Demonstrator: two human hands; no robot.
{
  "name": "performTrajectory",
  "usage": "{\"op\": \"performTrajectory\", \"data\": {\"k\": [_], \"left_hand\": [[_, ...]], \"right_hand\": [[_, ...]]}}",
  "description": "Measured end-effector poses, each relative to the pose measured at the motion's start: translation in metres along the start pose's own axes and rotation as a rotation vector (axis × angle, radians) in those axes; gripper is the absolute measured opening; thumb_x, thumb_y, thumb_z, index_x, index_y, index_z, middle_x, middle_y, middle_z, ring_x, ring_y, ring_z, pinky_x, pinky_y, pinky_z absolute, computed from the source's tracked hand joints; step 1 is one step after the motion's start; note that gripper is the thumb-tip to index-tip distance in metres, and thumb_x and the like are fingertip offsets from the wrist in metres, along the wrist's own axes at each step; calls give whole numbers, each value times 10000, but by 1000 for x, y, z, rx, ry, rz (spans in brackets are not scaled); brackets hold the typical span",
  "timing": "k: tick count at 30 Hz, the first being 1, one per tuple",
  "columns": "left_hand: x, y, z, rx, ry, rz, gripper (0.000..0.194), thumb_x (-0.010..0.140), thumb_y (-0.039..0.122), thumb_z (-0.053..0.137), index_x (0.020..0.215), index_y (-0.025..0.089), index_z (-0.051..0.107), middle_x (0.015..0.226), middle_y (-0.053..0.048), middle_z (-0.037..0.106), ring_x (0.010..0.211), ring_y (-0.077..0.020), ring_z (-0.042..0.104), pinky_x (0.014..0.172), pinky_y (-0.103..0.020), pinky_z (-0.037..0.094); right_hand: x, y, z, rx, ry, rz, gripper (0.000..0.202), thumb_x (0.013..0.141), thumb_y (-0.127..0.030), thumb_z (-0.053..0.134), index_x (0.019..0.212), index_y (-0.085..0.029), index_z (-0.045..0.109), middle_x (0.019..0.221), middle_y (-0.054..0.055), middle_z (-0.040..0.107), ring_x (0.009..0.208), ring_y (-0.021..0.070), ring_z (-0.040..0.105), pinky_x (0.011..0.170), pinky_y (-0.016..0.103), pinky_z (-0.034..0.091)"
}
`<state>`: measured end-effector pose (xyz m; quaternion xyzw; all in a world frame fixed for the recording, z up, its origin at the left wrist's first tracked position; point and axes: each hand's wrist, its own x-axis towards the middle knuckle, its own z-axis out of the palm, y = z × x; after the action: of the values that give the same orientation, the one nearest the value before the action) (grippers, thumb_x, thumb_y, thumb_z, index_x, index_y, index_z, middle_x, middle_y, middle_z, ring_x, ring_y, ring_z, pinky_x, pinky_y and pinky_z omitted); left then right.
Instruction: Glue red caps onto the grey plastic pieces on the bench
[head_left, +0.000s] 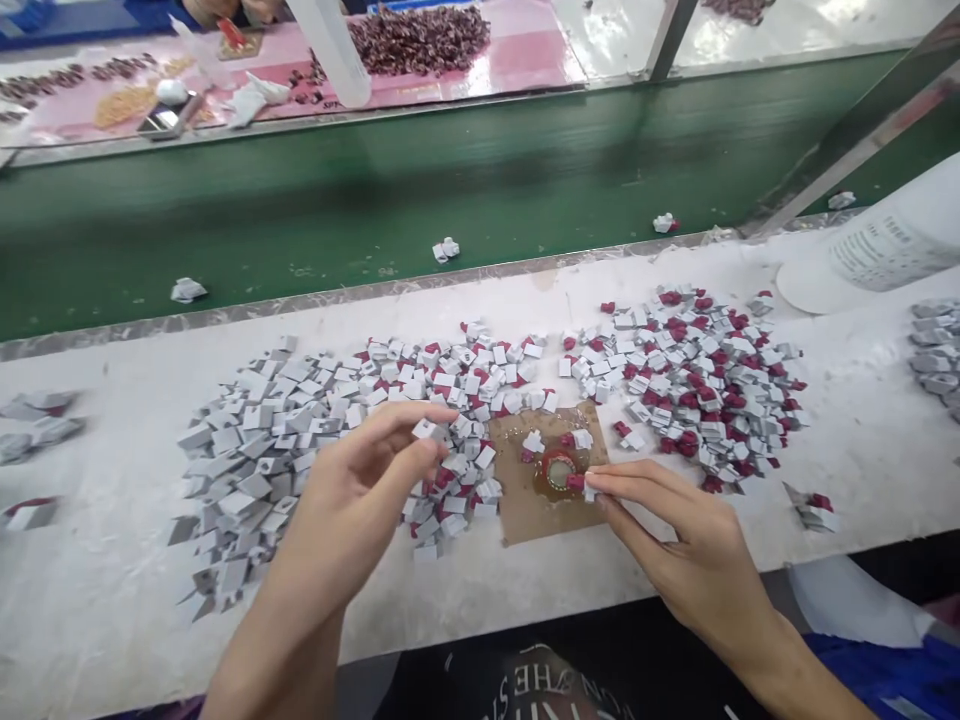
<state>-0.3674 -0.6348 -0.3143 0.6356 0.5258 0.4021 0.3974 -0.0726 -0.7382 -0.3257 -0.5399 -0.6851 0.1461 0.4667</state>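
Between the thumb and forefinger of my left hand (382,470) is a small light-grey plastic block (430,431), held above a pile of like parts. My right hand (675,530) pinches a small grey piece with a dark-red part (576,482). That piece is at the right side of a small round dish (559,470), which sits in a wet patch on a brown cardboard square (517,515). Two more pieces, a grey one (533,442) and a red-and-grey one (577,439), lie on the cardboard behind the dish.
Plain grey blocks (247,470) are heaped at left, and red-and-grey pieces (705,370) at right. Beyond the table edge runs a green conveyor belt (322,230) carrying several loose pieces. A white bottle (877,240) lies at far right. Dark-red parts (420,40) cover a pink mat opposite.
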Motion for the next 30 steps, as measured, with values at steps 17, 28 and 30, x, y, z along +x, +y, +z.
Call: {"op": "performTrajectory", "data": {"k": [17,28,30], "left_hand": [[-12,20,59,-384,-187,-100,188,1072,458,863,1206,329,885,1005,-29,866,885,-200,828,804,-299,718],[-3,38,86,-573,-392,-77,164,1115,359,822,1239,286,901,1112,-49,894,956,-190,841,904,-279,716],[-3,37,86,-567,-398,-66,154,1122,348,813,1235,289,899,1109,-43,886,952,-185,836,888,-268,713]], "right_hand": [[11,-7,-3,330,36,256,278,1066,-207,859,1242,-394,966,1103,33,902,1022,213,858,844,292,735],[24,-4,3,668,70,325,248,1104,-271,861,1264,-432,963,1130,31,862,1026,200,866,929,331,769],[24,-5,3,651,77,325,241,1098,-256,863,1254,-406,969,1117,38,853,1018,195,861,916,315,766]]}}
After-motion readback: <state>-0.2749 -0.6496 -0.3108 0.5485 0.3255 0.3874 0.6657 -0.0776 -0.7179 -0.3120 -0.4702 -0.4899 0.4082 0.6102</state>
